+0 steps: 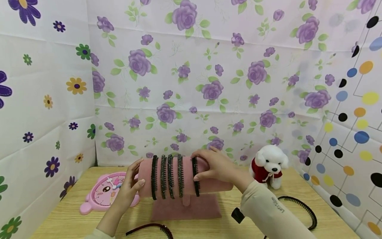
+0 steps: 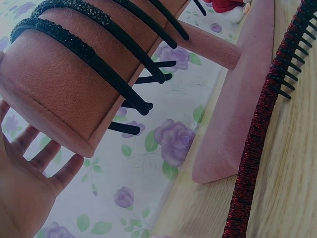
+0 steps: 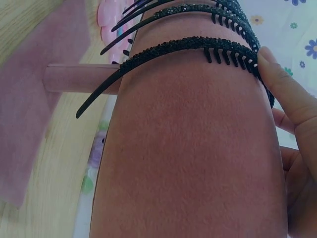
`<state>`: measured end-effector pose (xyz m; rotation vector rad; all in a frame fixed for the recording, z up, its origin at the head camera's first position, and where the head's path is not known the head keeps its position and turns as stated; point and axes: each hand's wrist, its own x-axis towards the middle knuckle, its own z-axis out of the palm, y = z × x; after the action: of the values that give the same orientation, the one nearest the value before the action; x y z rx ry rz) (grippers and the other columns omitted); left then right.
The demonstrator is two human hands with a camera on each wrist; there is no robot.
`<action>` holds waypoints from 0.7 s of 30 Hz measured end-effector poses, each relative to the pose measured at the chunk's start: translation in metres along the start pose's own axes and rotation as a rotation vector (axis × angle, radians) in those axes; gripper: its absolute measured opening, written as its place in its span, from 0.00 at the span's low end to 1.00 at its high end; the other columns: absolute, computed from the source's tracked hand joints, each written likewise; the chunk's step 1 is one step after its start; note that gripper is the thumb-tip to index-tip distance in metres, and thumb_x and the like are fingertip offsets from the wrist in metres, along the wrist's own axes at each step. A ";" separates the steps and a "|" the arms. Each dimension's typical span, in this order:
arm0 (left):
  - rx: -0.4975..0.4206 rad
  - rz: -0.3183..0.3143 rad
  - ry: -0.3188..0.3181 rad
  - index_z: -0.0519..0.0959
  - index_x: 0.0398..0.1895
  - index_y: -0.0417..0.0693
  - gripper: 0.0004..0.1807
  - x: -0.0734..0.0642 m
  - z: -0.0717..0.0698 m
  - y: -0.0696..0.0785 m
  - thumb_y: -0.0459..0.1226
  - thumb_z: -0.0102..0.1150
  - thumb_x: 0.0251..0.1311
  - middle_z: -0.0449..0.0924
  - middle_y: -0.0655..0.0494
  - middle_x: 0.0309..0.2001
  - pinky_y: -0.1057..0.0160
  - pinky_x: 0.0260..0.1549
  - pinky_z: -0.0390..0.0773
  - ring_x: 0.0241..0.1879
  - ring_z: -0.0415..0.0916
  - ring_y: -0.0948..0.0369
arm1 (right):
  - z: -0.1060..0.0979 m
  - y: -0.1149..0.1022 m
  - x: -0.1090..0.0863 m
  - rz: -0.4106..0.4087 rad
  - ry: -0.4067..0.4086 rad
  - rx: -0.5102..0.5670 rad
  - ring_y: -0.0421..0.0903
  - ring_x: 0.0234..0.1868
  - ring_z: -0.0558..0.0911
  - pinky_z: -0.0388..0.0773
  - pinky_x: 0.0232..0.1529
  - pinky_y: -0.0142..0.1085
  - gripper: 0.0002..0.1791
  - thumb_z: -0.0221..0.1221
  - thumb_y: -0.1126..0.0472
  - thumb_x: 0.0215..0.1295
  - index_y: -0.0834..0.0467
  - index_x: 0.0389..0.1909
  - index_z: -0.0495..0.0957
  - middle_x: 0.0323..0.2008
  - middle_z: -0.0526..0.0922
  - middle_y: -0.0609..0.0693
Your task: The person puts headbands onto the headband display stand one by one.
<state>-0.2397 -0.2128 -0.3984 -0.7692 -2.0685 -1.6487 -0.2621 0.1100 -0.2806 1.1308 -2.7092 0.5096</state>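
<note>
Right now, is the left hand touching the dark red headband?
Apart: the left wrist view shows floral cloth and table between the left hand and dark red headband.

Right sleeve: lettering reads "Let'sSlim". Pink clock dial: unreadable.

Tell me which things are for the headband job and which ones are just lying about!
For the job:
the pink stand
the five dark headbands on it
probably the loose red headband and the loose black headband, since they're headbands too

Just lying about, it seems:
the pink clock
the white toy dog in red
</note>
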 end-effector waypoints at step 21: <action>-0.006 -0.003 0.001 0.49 0.75 0.47 0.34 0.000 0.000 0.000 0.29 0.43 0.67 0.58 0.71 0.66 0.73 0.50 0.68 0.62 0.61 0.73 | 0.003 -0.008 0.000 -0.055 0.037 -0.077 0.54 0.72 0.62 0.48 0.72 0.57 0.36 0.67 0.41 0.52 0.47 0.62 0.71 0.64 0.74 0.46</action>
<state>-0.2396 -0.2128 -0.3987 -0.7678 -2.0660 -1.6571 -0.2563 0.1035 -0.2809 1.1613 -2.6338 0.4106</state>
